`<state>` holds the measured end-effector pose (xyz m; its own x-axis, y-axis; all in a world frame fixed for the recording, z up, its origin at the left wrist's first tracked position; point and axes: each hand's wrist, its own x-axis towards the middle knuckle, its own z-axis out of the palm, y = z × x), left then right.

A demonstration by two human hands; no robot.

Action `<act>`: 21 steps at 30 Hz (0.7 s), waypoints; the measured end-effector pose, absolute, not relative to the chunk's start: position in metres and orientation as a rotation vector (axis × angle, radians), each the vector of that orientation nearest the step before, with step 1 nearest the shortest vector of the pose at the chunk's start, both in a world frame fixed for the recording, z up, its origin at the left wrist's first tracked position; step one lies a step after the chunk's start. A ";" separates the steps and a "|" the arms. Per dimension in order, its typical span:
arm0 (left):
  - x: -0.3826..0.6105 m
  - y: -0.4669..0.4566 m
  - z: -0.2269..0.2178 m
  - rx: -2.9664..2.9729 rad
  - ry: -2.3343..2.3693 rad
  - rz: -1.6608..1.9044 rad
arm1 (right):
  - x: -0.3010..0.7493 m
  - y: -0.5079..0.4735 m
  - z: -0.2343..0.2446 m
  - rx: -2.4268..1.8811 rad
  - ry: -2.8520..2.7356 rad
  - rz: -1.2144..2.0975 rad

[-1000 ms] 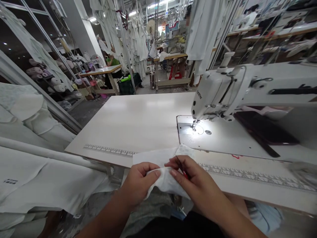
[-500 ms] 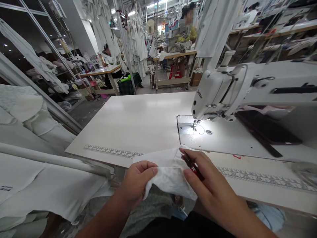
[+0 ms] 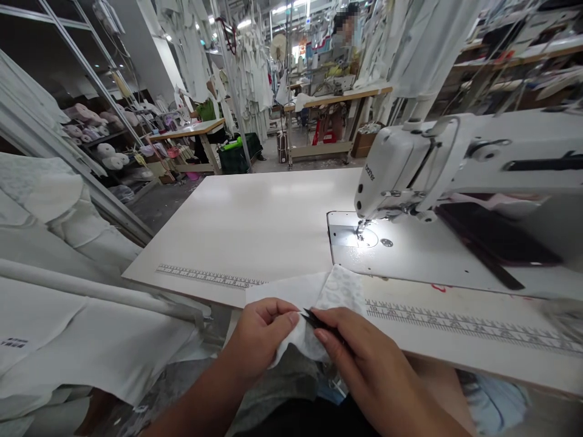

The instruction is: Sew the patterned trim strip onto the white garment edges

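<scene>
My left hand (image 3: 259, 337) pinches the near edge of a small white textured fabric piece (image 3: 334, 291) that lies over the front edge of the white sewing table (image 3: 255, 224). My right hand (image 3: 359, 355) is closed on a pair of small dark thread snips (image 3: 316, 320), whose tips point left and touch the fabric right beside my left thumb. A white sewing machine (image 3: 410, 164) stands to the right, its needle area (image 3: 362, 230) lit, a little beyond the fabric.
Printed rulers (image 3: 204, 276) run along the table's front edge. White fabric is heaped at the left (image 3: 68, 328). Other tables (image 3: 191, 130), hanging garments and other people are in the background.
My right hand has moved left and down, bringing the snips' tips to the fabric by my left thumb. The fabric's far flap now lies flat on the table.
</scene>
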<state>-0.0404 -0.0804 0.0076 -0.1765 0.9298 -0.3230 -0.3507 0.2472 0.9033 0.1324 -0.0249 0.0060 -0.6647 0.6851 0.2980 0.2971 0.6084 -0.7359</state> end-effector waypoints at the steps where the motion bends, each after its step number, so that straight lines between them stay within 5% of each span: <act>1: -0.040 -0.080 0.007 0.639 1.247 1.285 | 0.132 -0.025 0.006 -0.767 -2.261 0.895; 21: -0.043 -0.083 0.005 0.764 1.347 1.235 | 0.129 -0.028 0.007 -0.758 -2.266 0.860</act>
